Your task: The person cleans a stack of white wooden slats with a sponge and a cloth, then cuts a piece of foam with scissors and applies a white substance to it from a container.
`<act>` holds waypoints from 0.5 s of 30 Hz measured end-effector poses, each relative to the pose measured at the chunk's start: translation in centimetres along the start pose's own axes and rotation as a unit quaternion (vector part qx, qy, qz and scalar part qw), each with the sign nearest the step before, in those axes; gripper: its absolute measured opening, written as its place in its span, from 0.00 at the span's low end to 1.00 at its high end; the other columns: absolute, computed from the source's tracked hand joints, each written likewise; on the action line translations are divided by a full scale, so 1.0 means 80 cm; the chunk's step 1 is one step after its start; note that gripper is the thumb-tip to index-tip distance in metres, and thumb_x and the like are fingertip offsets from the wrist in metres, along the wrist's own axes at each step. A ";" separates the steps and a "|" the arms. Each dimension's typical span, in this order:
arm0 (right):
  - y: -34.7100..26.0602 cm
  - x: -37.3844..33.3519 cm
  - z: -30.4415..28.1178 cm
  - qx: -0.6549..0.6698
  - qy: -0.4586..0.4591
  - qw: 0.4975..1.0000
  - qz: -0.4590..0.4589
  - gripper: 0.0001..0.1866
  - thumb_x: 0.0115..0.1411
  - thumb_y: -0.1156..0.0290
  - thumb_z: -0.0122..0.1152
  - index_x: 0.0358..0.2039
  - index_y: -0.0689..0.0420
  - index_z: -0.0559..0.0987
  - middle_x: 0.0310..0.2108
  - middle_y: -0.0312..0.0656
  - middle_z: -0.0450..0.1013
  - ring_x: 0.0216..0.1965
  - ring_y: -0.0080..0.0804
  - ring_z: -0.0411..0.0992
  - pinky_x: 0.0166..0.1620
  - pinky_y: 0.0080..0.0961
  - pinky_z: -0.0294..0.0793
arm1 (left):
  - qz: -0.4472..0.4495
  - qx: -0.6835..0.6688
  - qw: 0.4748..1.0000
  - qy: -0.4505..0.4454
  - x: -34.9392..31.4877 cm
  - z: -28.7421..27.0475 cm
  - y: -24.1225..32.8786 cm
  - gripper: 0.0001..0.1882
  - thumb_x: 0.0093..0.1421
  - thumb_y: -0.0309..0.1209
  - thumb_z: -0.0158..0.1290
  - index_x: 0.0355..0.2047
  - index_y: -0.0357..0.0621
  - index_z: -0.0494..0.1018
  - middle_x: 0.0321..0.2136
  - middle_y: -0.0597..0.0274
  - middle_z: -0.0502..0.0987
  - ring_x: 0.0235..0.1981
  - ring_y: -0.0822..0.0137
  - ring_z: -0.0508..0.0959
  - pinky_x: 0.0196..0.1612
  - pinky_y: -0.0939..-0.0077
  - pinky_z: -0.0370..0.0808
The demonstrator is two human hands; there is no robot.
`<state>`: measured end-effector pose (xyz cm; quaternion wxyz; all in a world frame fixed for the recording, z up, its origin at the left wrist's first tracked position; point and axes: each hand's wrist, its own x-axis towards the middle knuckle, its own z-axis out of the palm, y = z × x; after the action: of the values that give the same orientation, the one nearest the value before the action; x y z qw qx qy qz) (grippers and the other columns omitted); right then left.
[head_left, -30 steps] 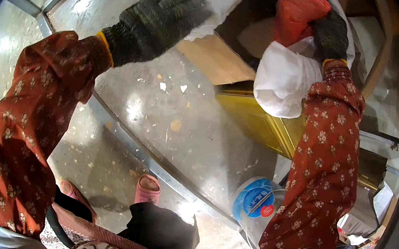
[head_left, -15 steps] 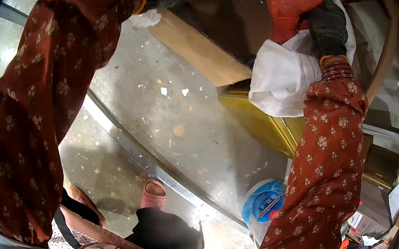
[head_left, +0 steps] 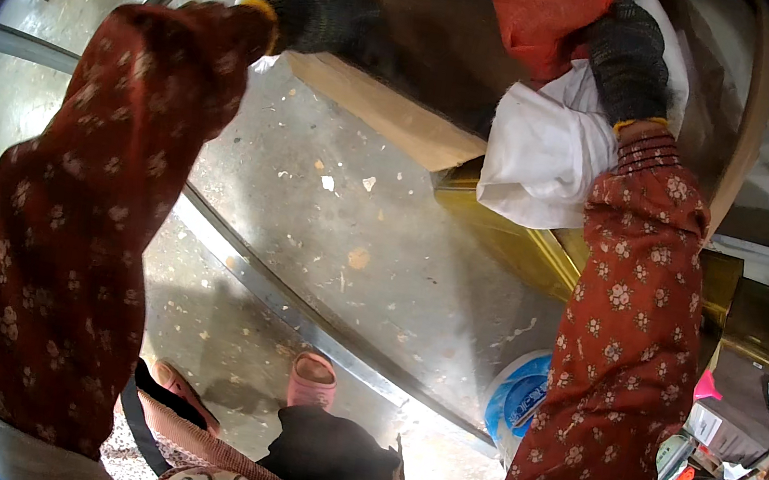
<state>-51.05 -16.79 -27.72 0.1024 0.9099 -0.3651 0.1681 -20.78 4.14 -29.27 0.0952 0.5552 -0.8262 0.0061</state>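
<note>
Shiny grey floor (head_left: 405,233), stained and speckled — white scraps (head_left: 328,183) and pink clogs (head_left: 311,394) on it.

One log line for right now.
left hand: by cardboard flap; right hand: against red plastic, white sack; gold panel: partly behind sack; both grips: unclear

Red item (head_left: 541,23): crumpled, upper R, abutting white sheeting. White sheeting (head_left: 543,159): bunched, hanging in loose folds below red item, nr. box's R front corner. Brown cardboard box (head_left: 386,114): open-topped, front flap angled outwd., interior dk.
</note>
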 end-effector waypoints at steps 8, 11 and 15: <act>0.013 -0.027 0.004 0.017 0.026 0.999 0.033 0.19 0.56 0.76 0.55 0.50 0.60 0.72 0.46 0.49 0.72 0.46 0.43 0.71 0.50 0.33 0.70 | 0.015 -0.397 0.912 0.103 0.013 0.058 -0.045 0.18 0.63 0.34 0.47 0.53 0.44 0.68 0.50 0.50 0.72 0.52 0.57 0.71 0.54 0.62 0.68; 0.042 -0.068 -0.014 0.001 0.060 0.997 0.054 0.19 0.56 0.76 0.54 0.49 0.60 0.72 0.46 0.49 0.72 0.46 0.43 0.72 0.50 0.32 0.71 | 0.061 -0.221 0.961 0.153 0.042 0.018 -0.005 0.14 0.61 0.24 0.48 0.47 0.39 0.72 0.43 0.53 0.76 0.45 0.60 0.75 0.48 0.68 0.72; -0.039 -0.105 -0.066 0.034 0.258 0.963 -0.063 0.18 0.56 0.78 0.54 0.49 0.61 0.72 0.45 0.50 0.73 0.45 0.43 0.73 0.49 0.32 0.71 | 0.092 -0.166 0.973 0.135 0.042 -0.015 -0.015 0.11 0.58 0.28 0.50 0.41 0.45 0.77 0.38 0.55 0.79 0.38 0.58 0.78 0.42 0.69 0.74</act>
<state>-55.75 -7.63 -26.27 0.1727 0.8597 -0.2623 0.4028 -20.70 0.76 -27.64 0.2958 0.4474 -0.8427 -0.0473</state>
